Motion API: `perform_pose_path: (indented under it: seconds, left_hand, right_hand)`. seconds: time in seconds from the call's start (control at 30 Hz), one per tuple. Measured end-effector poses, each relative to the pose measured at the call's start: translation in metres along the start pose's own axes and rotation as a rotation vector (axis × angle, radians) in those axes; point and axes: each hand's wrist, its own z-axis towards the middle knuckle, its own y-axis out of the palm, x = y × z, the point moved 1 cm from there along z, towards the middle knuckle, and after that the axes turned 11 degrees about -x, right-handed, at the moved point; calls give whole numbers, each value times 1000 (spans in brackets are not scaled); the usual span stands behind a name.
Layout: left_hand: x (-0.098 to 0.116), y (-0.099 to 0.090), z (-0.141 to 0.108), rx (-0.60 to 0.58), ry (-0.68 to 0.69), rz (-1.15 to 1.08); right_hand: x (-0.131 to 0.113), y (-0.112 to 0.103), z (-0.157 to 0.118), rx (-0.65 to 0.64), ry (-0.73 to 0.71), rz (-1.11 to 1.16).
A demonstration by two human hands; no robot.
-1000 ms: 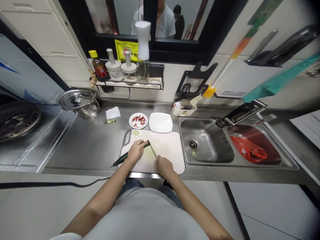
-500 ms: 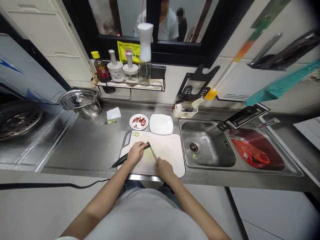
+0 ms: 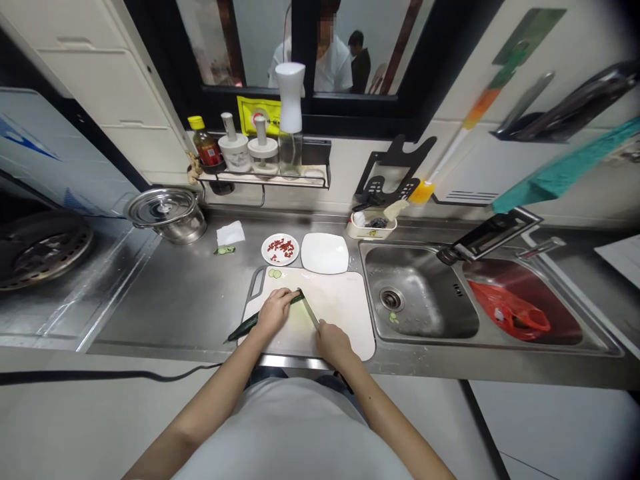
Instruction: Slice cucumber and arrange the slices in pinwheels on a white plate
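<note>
My left hand is closed over a dark green cucumber, which lies slantwise on the white cutting board with its tapered end past the board's left edge. In my right hand is the handle of a kitchen knife. Its blade meets the cucumber's far end, just right of my left fingertips. Pale cucumber slices rest at the board's top left corner. Behind the board stand a square white plate and a round plate with chopped red pieces.
A lidded steel pot stands at the left, near a white paper and cucumber scraps. To the right is a double sink with a red plastic bag. A bottle rack hangs on the wall.
The whole view has shifted slightly, so everything appears a little lower. Both hands keep their holds, with the knife still at the cucumber's end.
</note>
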Motion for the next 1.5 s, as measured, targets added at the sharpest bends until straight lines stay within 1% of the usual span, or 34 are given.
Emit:
perform_pose_path:
  seconds: [0.2,0.4,0.53,0.73,0.87,0.97,1.1,1.2,1.27,1.33,1.5]
  left_hand:
    - [2,-3,0,-2,-2,-10]
    - [5,-7,-1,-11,1,-5]
    - [5,-6,-1,-17,-3,-1]
    - [4,-5,1,-14,-16,2]
    - [5,-8,2,-12,-41,-39]
    - [6,-11,2,26,-72,-77]
    - [8,-15,2,125,-128,-127]
    - [13,-18,3,191,-129,-173]
    - [18,-22,5,212,-113,-178]
    - [25,-25,8,184,-74,-163]
    - [39,-34,20,21,7,-71]
  right_hand:
    - [1,-3,-2,-7,0,21]
    - [3,-2,-2,18,3,48]
    - [10,-1,-5,70,14,39]
    - [23,-1,-10,130,95,-25]
    - [27,0,-12,184,86,-13]
    - [27,0,-13,210,84,6]
    - [27,-2,-14,232,83,13]
    - [27,-4,-15,259,86,0]
    - [27,-5,-15,274,88,-29]
    - [28,-4,-14,294,70,-70]
    - [31,1,-15,324,11,-165]
